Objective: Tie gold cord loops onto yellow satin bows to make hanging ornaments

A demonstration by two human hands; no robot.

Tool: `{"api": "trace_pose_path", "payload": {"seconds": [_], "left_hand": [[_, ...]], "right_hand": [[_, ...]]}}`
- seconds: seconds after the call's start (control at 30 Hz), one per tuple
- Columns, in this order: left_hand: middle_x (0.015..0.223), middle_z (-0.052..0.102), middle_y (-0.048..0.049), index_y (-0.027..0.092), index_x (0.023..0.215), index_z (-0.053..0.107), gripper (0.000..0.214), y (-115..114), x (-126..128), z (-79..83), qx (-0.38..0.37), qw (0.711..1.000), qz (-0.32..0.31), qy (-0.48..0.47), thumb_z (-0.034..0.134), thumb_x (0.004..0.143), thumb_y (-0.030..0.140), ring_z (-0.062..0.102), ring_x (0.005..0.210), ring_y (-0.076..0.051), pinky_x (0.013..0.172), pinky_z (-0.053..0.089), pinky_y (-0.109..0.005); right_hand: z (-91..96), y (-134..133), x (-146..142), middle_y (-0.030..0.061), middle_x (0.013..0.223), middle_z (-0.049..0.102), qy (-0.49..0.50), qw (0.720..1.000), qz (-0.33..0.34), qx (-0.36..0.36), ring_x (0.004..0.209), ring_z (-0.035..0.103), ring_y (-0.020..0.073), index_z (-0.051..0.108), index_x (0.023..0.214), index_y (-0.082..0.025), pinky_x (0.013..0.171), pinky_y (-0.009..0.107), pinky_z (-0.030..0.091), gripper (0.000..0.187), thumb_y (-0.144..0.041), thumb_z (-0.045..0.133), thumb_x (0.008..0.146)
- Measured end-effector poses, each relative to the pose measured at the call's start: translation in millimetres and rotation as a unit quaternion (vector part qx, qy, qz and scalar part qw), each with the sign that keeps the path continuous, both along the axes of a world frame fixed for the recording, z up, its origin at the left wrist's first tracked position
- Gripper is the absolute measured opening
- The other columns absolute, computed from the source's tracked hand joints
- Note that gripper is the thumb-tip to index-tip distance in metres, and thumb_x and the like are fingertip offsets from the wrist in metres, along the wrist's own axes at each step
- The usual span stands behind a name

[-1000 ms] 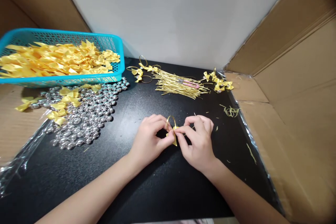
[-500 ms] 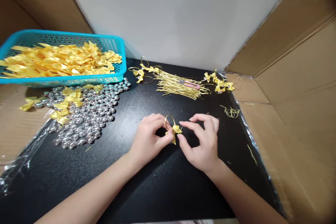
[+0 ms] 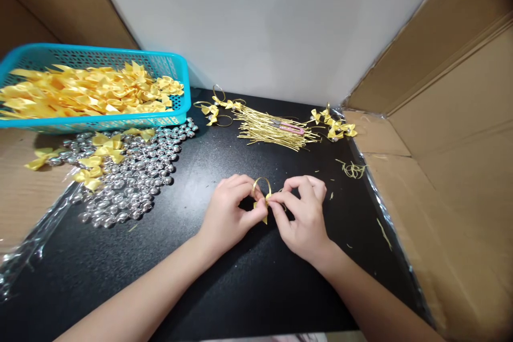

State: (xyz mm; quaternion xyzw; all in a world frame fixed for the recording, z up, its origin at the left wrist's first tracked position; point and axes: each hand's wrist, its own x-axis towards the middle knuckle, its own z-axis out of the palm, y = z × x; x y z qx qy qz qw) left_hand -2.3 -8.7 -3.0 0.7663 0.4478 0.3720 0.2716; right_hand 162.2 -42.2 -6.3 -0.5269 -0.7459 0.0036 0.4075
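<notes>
Between my two hands, above the black tabletop, is a small yellow ribbon bow (image 3: 265, 219) with a thin gold cord loop (image 3: 263, 179) rising from it. My left hand (image 3: 236, 206) pinches the bow and loop from the left side, thumb against fingertips. From the right, the thumb and index finger of my right hand (image 3: 302, 211) are closed on the bow's right part, their tips almost meeting my left thumb. A bit of cord shows beside the right fingers. The middle of the bow is mostly covered by fingertips.
A turquoise basket (image 3: 186, 85) of yellow bows stands back left. Silver beads (image 3: 124, 187) lie before it, some bows on top. Farther back are gold cords (image 3: 268, 131), pink-handled snips (image 3: 290, 128) and looped bows (image 3: 336, 128). Cord scraps (image 3: 353, 170) lie right; cardboard walls flank the table (image 3: 240, 299).
My right hand has moved slightly left, and its parted thumb and index finger have closed on the bow. My left hand keeps its pinch almost unmoved.
</notes>
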Motion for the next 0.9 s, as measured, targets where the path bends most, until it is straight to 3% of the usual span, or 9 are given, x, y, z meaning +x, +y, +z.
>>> {"api": "trace_pose_path", "payload": {"seconds": [0.2, 0.33, 0.5, 0.63, 0.77, 0.9], "left_hand": [[0.070, 0.065, -0.0013, 0.018, 0.063, 0.058, 0.015, 7, -5, 1.2, -0.023, 0.999, 0.038, -0.027, 0.059, 0.077, 0.016, 0.061, 0.070, -0.016, 0.069, 0.047, -0.029], [0.071, 0.066, -0.0013, 0.018, 0.062, 0.061, 0.014, 8, -6, 2.9, -0.025, 0.998, 0.046, -0.037, 0.060, 0.075, 0.013, 0.062, 0.070, -0.015, 0.070, 0.047, -0.028], [0.070, 0.066, -0.0014, 0.018, 0.062, 0.060, 0.015, 7, -6, 2.7, -0.013, 0.999, 0.034, -0.035, 0.060, 0.076, 0.012, 0.061, 0.070, -0.016, 0.070, 0.047, -0.029], [0.070, 0.065, -0.0012, 0.018, 0.064, 0.059, 0.016, 6, -5, 2.7, -0.012, 1.000, 0.002, -0.024, 0.059, 0.079, 0.014, 0.060, 0.069, -0.016, 0.069, 0.046, -0.030], [0.070, 0.065, -0.0006, 0.018, 0.066, 0.058, 0.015, 5, -3, 3.9, -0.001, 1.000, -0.021, -0.017, 0.059, 0.081, 0.015, 0.059, 0.070, -0.016, 0.069, 0.045, -0.030], [0.073, 0.066, -0.0013, 0.019, 0.068, 0.058, 0.014, 3, -3, 5.3, 0.008, 0.999, -0.037, -0.006, 0.058, 0.082, 0.016, 0.060, 0.073, -0.016, 0.072, 0.045, -0.031]], "right_hand": [[10.1, -2, 3, 0.0023, 0.084, 0.051, 0.043, 0.999, -0.003, 0.030, 0.085, 0.049, 0.0189, 0.065, 0.079, -0.021, 0.081, 0.037, 0.037, 0.010, -0.014, 0.062, 0.085], [7.3, -5, 7, 0.0027, 0.089, 0.046, 0.082, 0.995, -0.031, 0.053, 0.086, 0.049, 0.0188, 0.065, 0.083, -0.021, 0.080, 0.038, 0.038, 0.009, -0.014, 0.060, 0.086], [6.3, -5, 12, 0.0047, 0.094, 0.049, 0.120, 0.992, -0.007, 0.028, 0.091, 0.051, 0.0211, 0.060, 0.084, -0.021, 0.081, 0.040, 0.042, 0.008, -0.017, 0.053, 0.086], [12.2, -3, 10, 0.0053, 0.094, 0.056, 0.091, 0.995, 0.012, 0.041, 0.091, 0.053, 0.0212, 0.063, 0.093, -0.020, 0.083, 0.041, 0.041, 0.013, -0.018, 0.057, 0.082], [10.9, -1, 5, 0.0049, 0.094, 0.063, 0.041, 0.999, 0.021, -0.006, 0.092, 0.055, 0.0225, 0.068, 0.099, -0.021, 0.085, 0.042, 0.039, 0.018, -0.022, 0.064, 0.081], [6.0, 1, 3, 0.0020, 0.095, 0.067, 0.000, 1.000, 0.006, -0.021, 0.096, 0.053, 0.0220, 0.071, 0.091, -0.026, 0.087, 0.042, 0.034, 0.010, -0.021, 0.066, 0.083]]}}
